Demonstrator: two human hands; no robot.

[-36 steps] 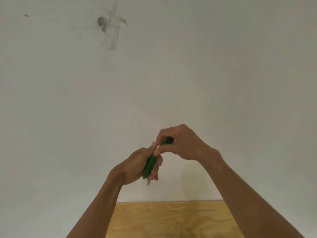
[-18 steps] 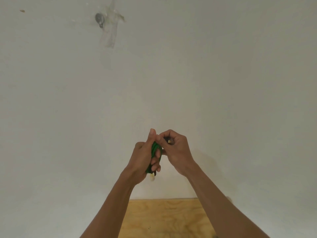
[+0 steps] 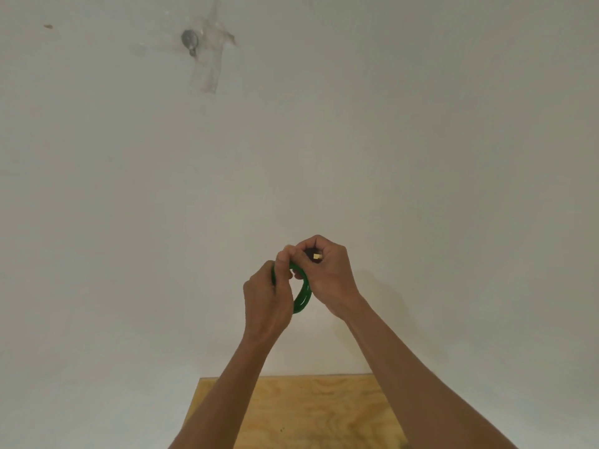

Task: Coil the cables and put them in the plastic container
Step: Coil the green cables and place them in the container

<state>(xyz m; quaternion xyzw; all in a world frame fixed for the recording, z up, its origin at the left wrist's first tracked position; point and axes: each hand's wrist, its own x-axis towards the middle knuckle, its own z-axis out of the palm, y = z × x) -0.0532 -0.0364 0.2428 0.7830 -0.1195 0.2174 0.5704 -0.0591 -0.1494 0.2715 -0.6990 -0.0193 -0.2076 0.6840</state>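
Note:
A green cable (image 3: 304,294) wound into a small coil is held up in front of a white wall. My left hand (image 3: 267,298) grips the coil's left side with curled fingers. My right hand (image 3: 327,277) curls round the top right of the coil and pinches its end, where a small gold-coloured plug tip (image 3: 317,256) shows between the fingers. Much of the coil is hidden by both hands. The plastic container is not in view.
A plywood tabletop (image 3: 324,413) lies at the bottom, below my forearms. The white wall (image 3: 421,157) fills the rest of the view, with a metal hook taped to it (image 3: 189,40) at the upper left.
Both hands stayed together on the cable. The coil now shows as an open loop between them, and the right hand has turned so the plug tip is visible.

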